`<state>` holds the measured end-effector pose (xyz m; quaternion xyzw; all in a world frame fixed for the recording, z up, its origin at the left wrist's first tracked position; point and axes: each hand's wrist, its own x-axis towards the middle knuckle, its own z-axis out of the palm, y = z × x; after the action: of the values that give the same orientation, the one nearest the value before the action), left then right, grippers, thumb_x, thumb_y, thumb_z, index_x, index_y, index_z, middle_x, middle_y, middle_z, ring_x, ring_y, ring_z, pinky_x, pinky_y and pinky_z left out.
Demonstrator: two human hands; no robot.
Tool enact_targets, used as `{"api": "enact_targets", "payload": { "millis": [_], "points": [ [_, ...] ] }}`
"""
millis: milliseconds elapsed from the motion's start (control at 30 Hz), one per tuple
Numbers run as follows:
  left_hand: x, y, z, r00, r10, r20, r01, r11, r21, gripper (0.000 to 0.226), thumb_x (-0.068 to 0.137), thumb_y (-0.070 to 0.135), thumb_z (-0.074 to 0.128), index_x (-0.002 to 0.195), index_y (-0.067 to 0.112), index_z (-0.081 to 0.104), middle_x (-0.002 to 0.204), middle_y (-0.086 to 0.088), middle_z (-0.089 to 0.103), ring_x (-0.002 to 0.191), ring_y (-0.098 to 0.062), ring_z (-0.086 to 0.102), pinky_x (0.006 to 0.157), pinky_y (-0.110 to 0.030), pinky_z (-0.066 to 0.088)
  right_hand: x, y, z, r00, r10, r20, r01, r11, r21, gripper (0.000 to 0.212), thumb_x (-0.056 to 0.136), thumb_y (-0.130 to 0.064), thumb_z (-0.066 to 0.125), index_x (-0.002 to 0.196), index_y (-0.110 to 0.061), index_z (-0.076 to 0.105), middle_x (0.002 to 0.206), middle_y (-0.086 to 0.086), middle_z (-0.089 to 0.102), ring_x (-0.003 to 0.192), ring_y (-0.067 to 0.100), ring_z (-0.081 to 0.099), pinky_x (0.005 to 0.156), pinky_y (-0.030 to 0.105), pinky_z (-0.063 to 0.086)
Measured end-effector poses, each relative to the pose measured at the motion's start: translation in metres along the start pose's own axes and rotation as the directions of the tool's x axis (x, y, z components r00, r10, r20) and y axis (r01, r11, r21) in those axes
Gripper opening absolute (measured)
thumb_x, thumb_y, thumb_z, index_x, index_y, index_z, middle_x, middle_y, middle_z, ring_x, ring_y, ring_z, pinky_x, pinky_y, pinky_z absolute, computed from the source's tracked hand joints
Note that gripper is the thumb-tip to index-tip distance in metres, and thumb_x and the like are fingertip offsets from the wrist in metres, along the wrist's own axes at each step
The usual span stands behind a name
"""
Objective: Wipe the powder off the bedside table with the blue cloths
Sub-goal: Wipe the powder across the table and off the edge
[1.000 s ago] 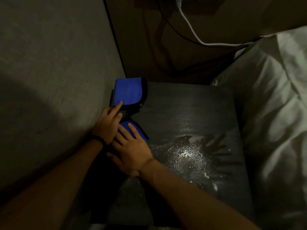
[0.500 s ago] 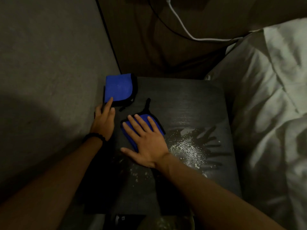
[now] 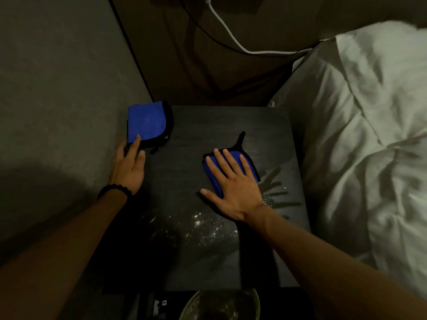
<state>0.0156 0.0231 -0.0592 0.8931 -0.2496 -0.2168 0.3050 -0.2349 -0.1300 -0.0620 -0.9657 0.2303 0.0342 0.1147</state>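
The dark bedside table (image 3: 184,125) carries white powder (image 3: 208,224) scattered near its front middle and a patch by my right wrist. A folded blue cloth with black edging (image 3: 147,122) lies at the table's back left corner. My left hand (image 3: 129,167) lies flat beside it, fingers spread, index fingertip touching the cloth's near edge. A second blue cloth (image 3: 248,166) is pressed flat to the table under my right hand (image 3: 233,185), whose spread fingers cover most of it.
A grey wall (image 3: 57,100) runs along the table's left side. A white pillow and bedding (image 3: 369,135) press against the right side. A white cable (image 3: 231,35) and a black cable hang behind. A glass bowl's rim (image 3: 198,301) shows below the front edge.
My right hand has slid its blue cloth from beside the left hand rightwards across the table, over the powder. The left hand stayed by the folded cloth. The view has shifted.
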Motion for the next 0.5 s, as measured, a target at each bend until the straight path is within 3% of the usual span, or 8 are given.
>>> {"api": "enact_targets", "payload": {
  "millis": [233, 500],
  "points": [
    [-0.014, 0.000, 0.001, 1.000, -0.024, 0.006, 0.024, 1.000, 0.001, 0.054, 0.104, 0.040, 0.027, 0.153, 0.037, 0.004, 0.164, 0.004, -0.001, 0.148, -0.017, 0.008, 0.109, -0.024, 0.004, -0.017, 0.047, -0.009, 0.990, 0.142, -0.023, -0.143, 0.989, -0.044, 0.087, 0.092, -0.082, 0.000, 0.163, -0.030, 0.003, 0.170, -0.002, -0.005, 0.156, 0.017, -0.013, 0.125, 0.052, -0.004],
    [-0.013, 0.006, -0.001, 0.997, -0.078, 0.024, 0.078, 0.997, 0.009, 0.054, 0.104, 0.042, 0.022, 0.154, 0.033, 0.004, 0.164, 0.006, -0.003, 0.149, -0.017, 0.005, 0.116, -0.032, 0.004, -0.028, 0.065, -0.012, 0.971, 0.236, -0.036, -0.238, 0.969, -0.063, 0.088, 0.091, -0.082, -0.004, 0.162, -0.032, 0.002, 0.171, -0.002, -0.004, 0.156, 0.017, -0.012, 0.125, 0.050, -0.007]
  ]
}}
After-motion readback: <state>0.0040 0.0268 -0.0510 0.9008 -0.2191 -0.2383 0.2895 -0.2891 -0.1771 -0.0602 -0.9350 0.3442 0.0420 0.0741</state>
